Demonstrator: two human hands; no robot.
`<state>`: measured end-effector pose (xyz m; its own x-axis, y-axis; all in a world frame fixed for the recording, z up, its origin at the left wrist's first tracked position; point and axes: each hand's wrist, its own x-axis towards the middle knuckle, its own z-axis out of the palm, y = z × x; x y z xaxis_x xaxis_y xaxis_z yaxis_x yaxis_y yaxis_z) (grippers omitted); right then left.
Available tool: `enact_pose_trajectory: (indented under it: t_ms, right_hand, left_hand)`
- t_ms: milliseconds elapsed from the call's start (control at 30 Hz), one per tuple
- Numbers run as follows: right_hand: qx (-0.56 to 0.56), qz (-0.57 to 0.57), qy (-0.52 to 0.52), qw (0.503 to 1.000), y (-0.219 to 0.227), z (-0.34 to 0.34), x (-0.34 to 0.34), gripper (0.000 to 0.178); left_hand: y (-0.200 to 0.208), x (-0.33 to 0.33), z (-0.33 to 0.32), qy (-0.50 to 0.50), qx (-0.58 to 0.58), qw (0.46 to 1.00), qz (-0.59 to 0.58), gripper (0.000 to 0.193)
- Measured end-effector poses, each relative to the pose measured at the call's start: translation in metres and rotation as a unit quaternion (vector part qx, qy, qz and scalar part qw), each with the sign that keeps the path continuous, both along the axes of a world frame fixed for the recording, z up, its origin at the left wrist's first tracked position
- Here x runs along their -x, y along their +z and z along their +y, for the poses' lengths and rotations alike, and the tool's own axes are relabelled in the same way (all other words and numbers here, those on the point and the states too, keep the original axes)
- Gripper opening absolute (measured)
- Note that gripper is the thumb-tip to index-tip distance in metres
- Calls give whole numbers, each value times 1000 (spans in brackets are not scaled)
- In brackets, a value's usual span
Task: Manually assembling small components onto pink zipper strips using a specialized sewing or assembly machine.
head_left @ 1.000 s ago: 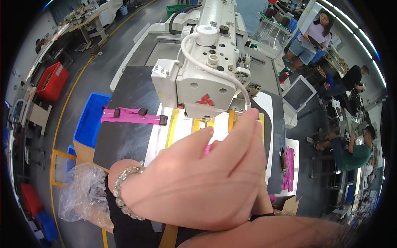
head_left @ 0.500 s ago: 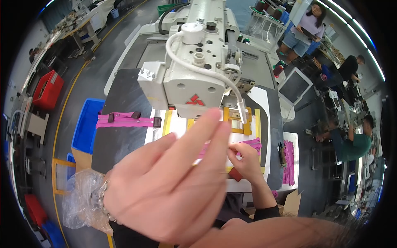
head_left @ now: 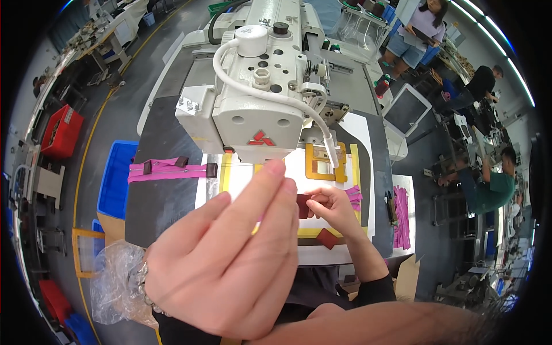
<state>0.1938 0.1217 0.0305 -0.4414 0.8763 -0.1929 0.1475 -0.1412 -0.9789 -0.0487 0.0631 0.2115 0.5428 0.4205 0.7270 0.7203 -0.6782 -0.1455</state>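
My left hand (head_left: pixel 230 259) is large in the foreground. Its fingers stretch out toward the space below the white sewing machine head (head_left: pixel 259 126) and hide what lies beneath them. Beyond it, my right hand (head_left: pixel 334 211) pinches a small dark red patch (head_left: pixel 303 206), partly covered by the left fingers. A second dark red patch (head_left: pixel 327 238) lies near the front edge of the white, yellow-bordered work sheet (head_left: pixel 357 167). Close to my right fingers a magenta zipper strip (head_left: pixel 354 198) shows. A yellow clamp frame (head_left: pixel 310 171) sits beside the machine head.
Magenta zippers (head_left: pixel 192 172) with dark ends lie on the dark table at left, by a blue bin (head_left: pixel 112 192). More magenta strips (head_left: pixel 401 218) rest at right. A clear plastic bag (head_left: pixel 112 287) hangs at lower left. Several people are farther off, one standing (head_left: pixel 422 31).
My right hand has shifted left and slightly up, and a dark red patch now shows in its fingers. My left hand stays stretched out. The whole view has moved slightly.
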Motion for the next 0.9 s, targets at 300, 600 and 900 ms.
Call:
enact_pose_trajectory:
  t_ms: [300,600,900]
  right_hand:
    - [80,78,34,993,-12,14,19,21]
    - [124,132,18,983,-37,22,21,18]
    - [149,132,20,980,-40,16,22,13]
  left_hand:
    - [-165,0,53,-49,228,967,105,25]
    - [-199,-5,54,-60,266,961,-55,28]
    - [-213,1,50,-151,481,818,-278,28]
